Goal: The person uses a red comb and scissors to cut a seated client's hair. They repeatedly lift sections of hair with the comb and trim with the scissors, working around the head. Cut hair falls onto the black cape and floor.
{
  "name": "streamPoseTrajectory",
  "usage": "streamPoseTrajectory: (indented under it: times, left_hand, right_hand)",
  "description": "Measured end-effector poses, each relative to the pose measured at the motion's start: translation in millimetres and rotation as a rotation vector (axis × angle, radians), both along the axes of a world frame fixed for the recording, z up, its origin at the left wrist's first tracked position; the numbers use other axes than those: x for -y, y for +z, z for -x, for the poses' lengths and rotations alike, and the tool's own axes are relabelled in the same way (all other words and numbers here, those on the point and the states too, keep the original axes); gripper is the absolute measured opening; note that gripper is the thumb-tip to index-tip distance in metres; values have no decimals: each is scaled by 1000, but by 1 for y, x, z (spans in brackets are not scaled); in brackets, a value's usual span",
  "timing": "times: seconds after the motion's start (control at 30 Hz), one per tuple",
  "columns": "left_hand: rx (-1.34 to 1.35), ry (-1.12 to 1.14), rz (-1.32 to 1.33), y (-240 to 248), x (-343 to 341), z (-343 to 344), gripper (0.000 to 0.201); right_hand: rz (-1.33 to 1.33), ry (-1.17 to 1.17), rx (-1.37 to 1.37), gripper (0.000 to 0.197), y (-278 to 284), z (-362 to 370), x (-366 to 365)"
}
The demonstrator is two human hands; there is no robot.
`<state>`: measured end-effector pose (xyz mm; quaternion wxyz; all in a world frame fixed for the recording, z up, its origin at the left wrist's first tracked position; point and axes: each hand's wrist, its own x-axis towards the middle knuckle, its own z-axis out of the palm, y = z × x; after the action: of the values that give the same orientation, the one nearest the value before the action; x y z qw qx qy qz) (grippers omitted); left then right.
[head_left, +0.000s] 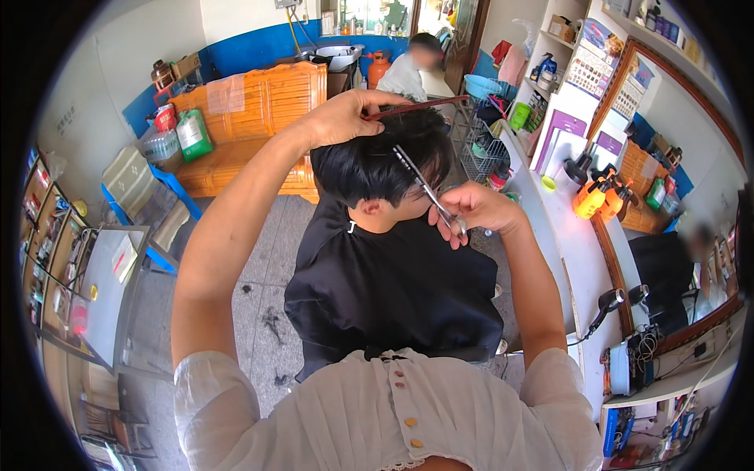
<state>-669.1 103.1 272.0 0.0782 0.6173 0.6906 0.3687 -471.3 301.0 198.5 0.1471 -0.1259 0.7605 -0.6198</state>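
On my feed the nearest thing is the black cape (385, 306), hanging from the neck of the person (371, 208); I judge it thin, light and slippery, best pinched at the neck edge. Past it, on the right, the right hand (475, 208) is closed on the scissors (422, 180) by the handle end, the blades slanting away to the far left beside the hair (369, 165). I expect them stiff, smooth and light but sharp, so I'd hold only the loops. I can't tell whether the blades are fully together. The hair looks soft and slick, likely to slide out of a loose pinch. Farthest, the left hand (338, 118) is clamped on the left end of the reddish comb (420, 107), which lies tilted across the top of the hair. It should be light and perhaps brittle; I'd grip that end and press gently.
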Motion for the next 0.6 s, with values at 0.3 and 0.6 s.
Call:
streamPoseTrajectory:
  times: [0.3, 0.6]
  left_hand:
    - [-210, 219, 109, 0, -10, -3, 15]
    - [-508, 317, -63, -20, -7, -13, 25]
  right_hand:
    - [-255, 76, 157, 22, -24, 0, 37]
    - [158, -315, -107, 39, -35, -32, -3]
